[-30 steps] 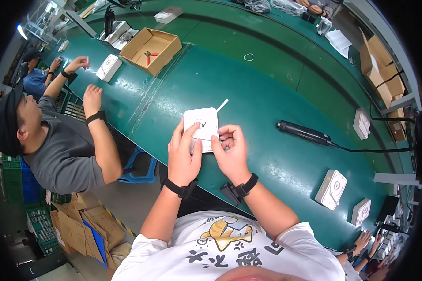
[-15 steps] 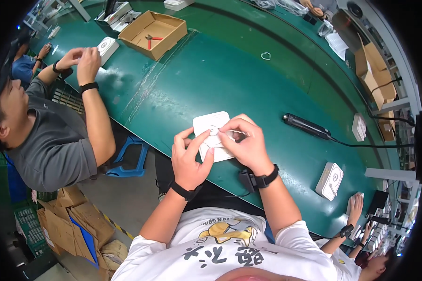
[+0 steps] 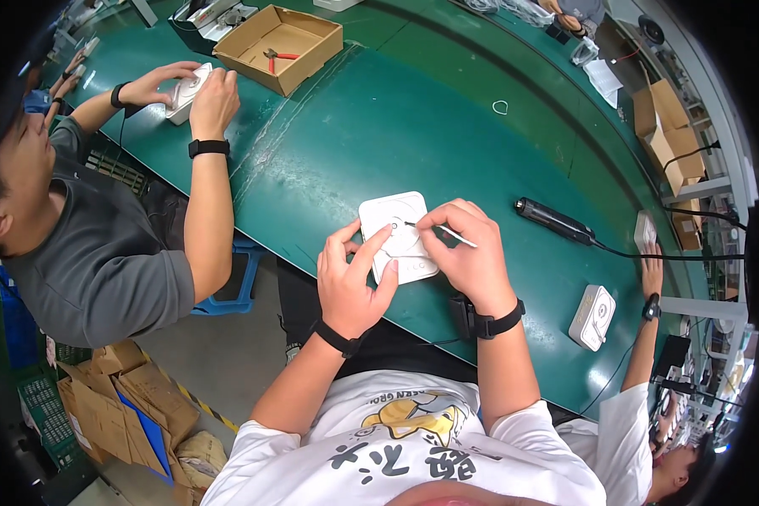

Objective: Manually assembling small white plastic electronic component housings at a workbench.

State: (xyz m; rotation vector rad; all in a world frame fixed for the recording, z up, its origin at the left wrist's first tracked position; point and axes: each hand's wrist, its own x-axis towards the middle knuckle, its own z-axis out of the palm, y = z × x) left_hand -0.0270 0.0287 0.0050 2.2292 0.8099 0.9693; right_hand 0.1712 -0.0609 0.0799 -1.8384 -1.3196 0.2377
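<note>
A white, rounded rectangular plastic case [image 3: 411,268] with a round recess and a small ring near its middle lies in front of me on the table. My left hand [image 3: 354,282] steadies it, with the index fingertip close to the ring and the thumb on the near part. Over the case's right side, my right hand [image 3: 468,253] pinches a thin white cord [image 3: 464,241]. A short dark end sticks out beyond those fingertips toward the ring. Exactly what that dark end is cannot be made out.
A black cylindrical tool [image 3: 552,221] with a cord lies at right. Another white case [image 3: 593,317] stands near a co-worker's arm [image 3: 641,354]. At left, a co-worker's hands [image 3: 213,105] handle a similar case. A cardboard box [image 3: 312,63] holds red-handled pliers [image 3: 277,57]; a white loop [image 3: 500,107] lies farther off.
My right fingers have drawn back slightly from the ring, and a dark end now shows at their tips. The left co-worker's hands have come down onto a case; the right co-worker reaches farther forward.
</note>
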